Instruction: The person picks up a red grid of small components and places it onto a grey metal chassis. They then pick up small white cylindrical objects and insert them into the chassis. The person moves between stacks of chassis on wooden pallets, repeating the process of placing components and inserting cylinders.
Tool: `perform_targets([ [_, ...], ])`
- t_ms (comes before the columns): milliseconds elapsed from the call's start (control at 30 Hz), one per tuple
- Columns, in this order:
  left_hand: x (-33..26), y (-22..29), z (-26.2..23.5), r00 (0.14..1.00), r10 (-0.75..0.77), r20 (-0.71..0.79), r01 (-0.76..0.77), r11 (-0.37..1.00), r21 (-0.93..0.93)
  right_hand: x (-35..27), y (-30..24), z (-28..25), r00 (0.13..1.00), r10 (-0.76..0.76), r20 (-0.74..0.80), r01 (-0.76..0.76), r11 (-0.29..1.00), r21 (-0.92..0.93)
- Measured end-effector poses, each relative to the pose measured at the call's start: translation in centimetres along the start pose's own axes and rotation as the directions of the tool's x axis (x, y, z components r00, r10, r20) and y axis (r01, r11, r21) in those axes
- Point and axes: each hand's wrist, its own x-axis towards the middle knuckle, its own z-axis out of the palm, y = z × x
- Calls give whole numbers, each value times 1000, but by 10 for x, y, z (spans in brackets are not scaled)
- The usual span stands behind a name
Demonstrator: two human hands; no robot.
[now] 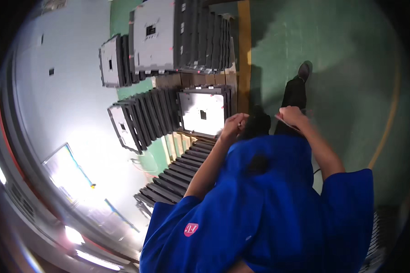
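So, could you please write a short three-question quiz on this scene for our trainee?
1. Which of the person's hands is nearer the brightly lit panel?
2. True or false: a yellow line runs along the green floor.
3. The person's shirt is: A) white, B) blue, C) red.

Key: 1. The left hand. 2. True. 3. B.

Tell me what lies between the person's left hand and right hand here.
In the head view, a dark shape, probably their leg or shoe, shows between the left hand and the right hand, beside a strip of green floor.
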Motion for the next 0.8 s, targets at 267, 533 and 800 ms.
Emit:
perform_targets([
  [267,128,51,165,978,-149,146,141,988,64,-5,200,-111,946,320,61,-325,935,142],
  [533,190,39,231,943,-274,187,124,815,566,7,532,-101,808,524,-268,-142,615,776],
  [800,236,-27,228,911,127,392,-404,470,785,142,467,-85,879,461,-123,-286,716,637],
])
